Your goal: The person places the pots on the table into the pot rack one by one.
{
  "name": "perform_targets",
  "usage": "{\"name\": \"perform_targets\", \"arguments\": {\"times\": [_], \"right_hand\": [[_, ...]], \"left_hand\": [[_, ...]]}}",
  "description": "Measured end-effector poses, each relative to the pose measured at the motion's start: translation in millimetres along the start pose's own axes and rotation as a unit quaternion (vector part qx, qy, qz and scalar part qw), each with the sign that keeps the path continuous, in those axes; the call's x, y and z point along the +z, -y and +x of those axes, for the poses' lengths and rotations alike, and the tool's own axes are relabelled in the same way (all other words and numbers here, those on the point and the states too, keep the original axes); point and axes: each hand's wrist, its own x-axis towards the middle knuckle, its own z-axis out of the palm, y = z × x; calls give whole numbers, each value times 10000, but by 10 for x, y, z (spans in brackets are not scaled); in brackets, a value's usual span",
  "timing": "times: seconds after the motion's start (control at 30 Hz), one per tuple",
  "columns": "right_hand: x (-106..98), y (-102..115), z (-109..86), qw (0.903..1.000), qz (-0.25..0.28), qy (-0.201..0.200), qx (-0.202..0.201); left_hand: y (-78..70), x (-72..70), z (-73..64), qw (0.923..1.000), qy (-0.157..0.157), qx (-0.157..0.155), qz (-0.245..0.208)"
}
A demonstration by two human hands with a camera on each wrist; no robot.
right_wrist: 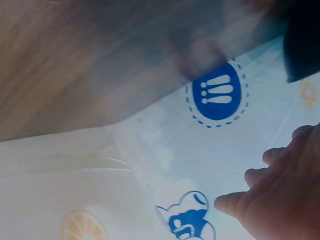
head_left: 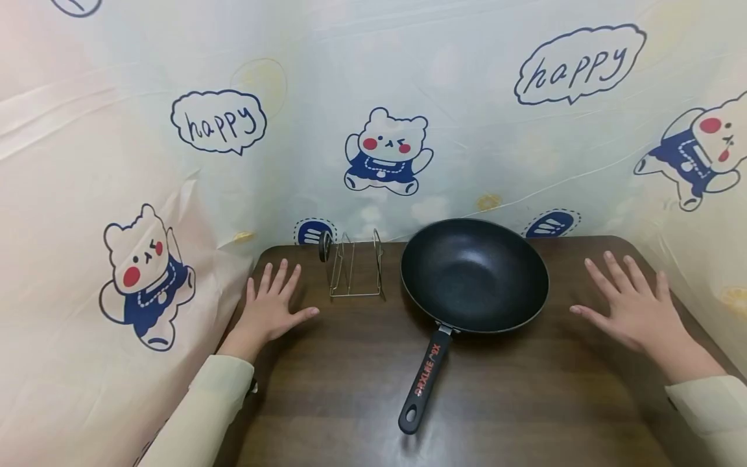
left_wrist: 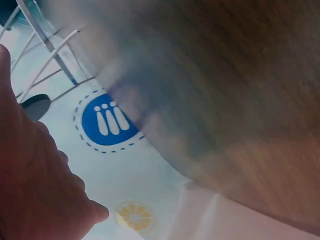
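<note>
A black wok [head_left: 475, 275] sits on the brown table, its long black handle [head_left: 426, 383] with orange lettering pointing toward the person. To its left stands a wire rack [head_left: 356, 294] with a small dark round piece [head_left: 325, 246] at its left end. My left hand [head_left: 271, 311] is spread over the table's left side, thumb toward the rack. On the other side, my right hand [head_left: 636, 308] is spread with fingers apart, to the right of the wok. Neither hand holds anything. In the right wrist view, part of the dark wok [right_wrist: 304, 45] shows past the right hand [right_wrist: 285, 195].
The brown wooden table [head_left: 513, 402] has rounded far corners. A pale curtain [head_left: 309, 58] printed with bears, "happy" bubbles and orange slices hangs behind it and along both sides, close to the table edges.
</note>
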Motion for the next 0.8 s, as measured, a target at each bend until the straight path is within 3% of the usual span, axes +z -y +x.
{"name": "perform_targets", "arguments": {"times": [0.3, 0.57, 0.7, 0.8], "right_hand": [[-183, 239, -100, 9988, 41, -289, -387], [-185, 566, -320, 9968, 270, -401, -638], [-195, 763, -445, 9919, 880, -373, -837], [-240, 909, -510, 9758, 1874, -423, -1049]], "left_hand": [[-244, -218, -160, 9990, -171, 411, -70], [-491, -188, -342, 9962, -166, 840, -161], [-613, -148, -431, 9931, -139, 1072, -453], [-705, -145, -486, 9884, -50, 1222, -897]]}}
